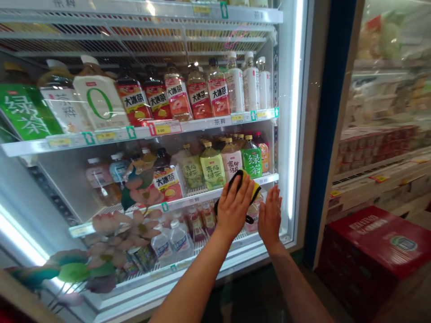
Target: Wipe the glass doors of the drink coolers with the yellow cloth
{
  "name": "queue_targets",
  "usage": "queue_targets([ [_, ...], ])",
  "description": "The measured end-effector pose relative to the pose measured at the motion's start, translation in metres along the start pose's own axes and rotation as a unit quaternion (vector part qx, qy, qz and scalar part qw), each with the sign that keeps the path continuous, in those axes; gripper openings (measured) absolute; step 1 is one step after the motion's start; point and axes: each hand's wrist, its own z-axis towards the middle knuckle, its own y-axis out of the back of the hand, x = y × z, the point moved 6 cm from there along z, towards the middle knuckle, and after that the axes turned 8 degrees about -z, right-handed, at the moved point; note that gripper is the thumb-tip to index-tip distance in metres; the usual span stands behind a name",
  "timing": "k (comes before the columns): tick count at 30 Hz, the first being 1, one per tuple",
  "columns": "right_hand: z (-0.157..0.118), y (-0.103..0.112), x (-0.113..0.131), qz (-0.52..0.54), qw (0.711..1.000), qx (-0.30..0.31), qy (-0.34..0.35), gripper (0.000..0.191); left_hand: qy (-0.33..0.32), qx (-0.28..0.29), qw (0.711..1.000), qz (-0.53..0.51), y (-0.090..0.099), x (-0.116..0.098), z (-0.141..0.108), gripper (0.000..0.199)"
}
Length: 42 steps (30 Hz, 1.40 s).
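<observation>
My left hand (234, 206) lies over a yellow and black cloth (256, 190), pressing it flat against the glass front of a drinks fridge. The cloth's edges show around my fingers, and its middle is hidden beneath them. To the right, my right hand (270, 215) is up at the glass with its fingers stretched upward, holding nothing. Behind the cloth stand a green tea bottle (252, 159), a pale pink-labelled bottle (231, 157) and a light green bottle (213, 166) on the middle shelf.
Rows of bottles fill the upper shelf (188, 128). Pink flowers with green leaves (107, 237) appear at lower left. A red carton (380, 237) sits on the right, below another lit display case. A dark blue post (332, 116) divides the two cases.
</observation>
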Motion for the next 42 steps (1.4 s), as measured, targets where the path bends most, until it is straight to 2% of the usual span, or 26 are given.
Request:
queue_targets([
  [3,-0.006,-0.002,0.009,0.000,1.000,0.014,0.016,0.066,0.076,-0.020,0.997,0.005,0.020,0.024,-0.021,0.063],
  [5,-0.010,-0.001,0.010,-0.009,0.999,0.026,0.041,0.067,0.095,-0.029,0.995,0.009,0.023,0.024,-0.047,0.063],
  [8,-0.010,0.004,0.014,-0.018,0.997,0.026,0.070,0.067,0.049,-0.009,0.999,0.017,0.014,0.007,-0.072,0.057],
  [11,-0.005,0.006,0.033,-0.009,0.996,0.016,0.089,0.067,0.000,0.015,1.000,0.012,0.011,0.003,-0.064,0.056],
  [13,-0.005,0.003,0.053,0.007,0.994,0.017,0.107,0.067,0.026,0.016,0.999,0.008,0.020,0.018,-0.050,0.058],
  [15,-0.008,-0.001,0.072,0.020,0.992,0.020,0.126,0.069,0.091,-0.001,0.996,0.007,0.036,0.041,-0.045,0.064],
  [17,-0.015,-0.005,0.085,0.023,0.988,0.026,0.148,0.070,0.148,-0.028,0.989,0.008,0.052,0.059,-0.054,0.072],
  [19,-0.024,-0.009,0.093,0.022,0.984,0.041,0.174,0.071,0.176,-0.049,0.983,0.012,0.061,0.066,-0.076,0.077],
  [21,-0.031,-0.012,0.096,0.019,0.979,0.054,0.194,0.071,0.175,-0.046,0.983,0.014,0.060,0.063,-0.100,0.079],
  [23,-0.033,-0.012,0.098,0.015,0.978,0.053,0.201,0.071,0.151,-0.018,0.988,0.010,0.051,0.055,-0.117,0.078],
  [25,-0.032,-0.012,0.103,0.011,0.979,0.043,0.197,0.071,0.122,0.011,0.992,0.010,0.044,0.050,-0.121,0.073],
  [27,-0.028,-0.014,0.113,0.010,0.983,0.037,0.182,0.070,0.095,0.020,0.995,0.017,0.045,0.050,-0.113,0.065],
  [29,-0.026,-0.017,0.126,0.013,0.986,0.040,0.164,0.068,0.078,0.012,0.997,0.025,0.056,0.060,-0.101,0.060],
  [31,-0.028,-0.021,0.140,0.021,0.985,0.052,0.165,0.068,0.103,-0.011,0.994,0.033,0.076,0.079,-0.093,0.060],
  [33,-0.033,-0.024,0.152,0.027,0.981,0.065,0.183,0.068,0.166,-0.055,0.984,0.033,0.098,0.100,-0.099,0.065],
  [35,-0.039,-0.024,0.159,0.028,0.977,0.065,0.202,0.069,0.204,-0.094,0.974,0.022,0.113,0.111,-0.116,0.072],
  [37,-0.042,-0.022,0.160,0.026,0.975,0.053,0.214,0.070,0.192,-0.103,0.976,0.017,0.112,0.107,-0.136,0.078],
  [39,-0.043,-0.019,0.158,0.021,0.974,0.039,0.222,0.071,0.160,-0.075,0.984,0.022,0.101,0.096,-0.150,0.079],
  [42,-0.039,-0.016,0.157,0.012,0.972,0.021,0.234,0.073,0.122,-0.018,0.992,0.026,0.088,0.086,-0.152,0.077],
])
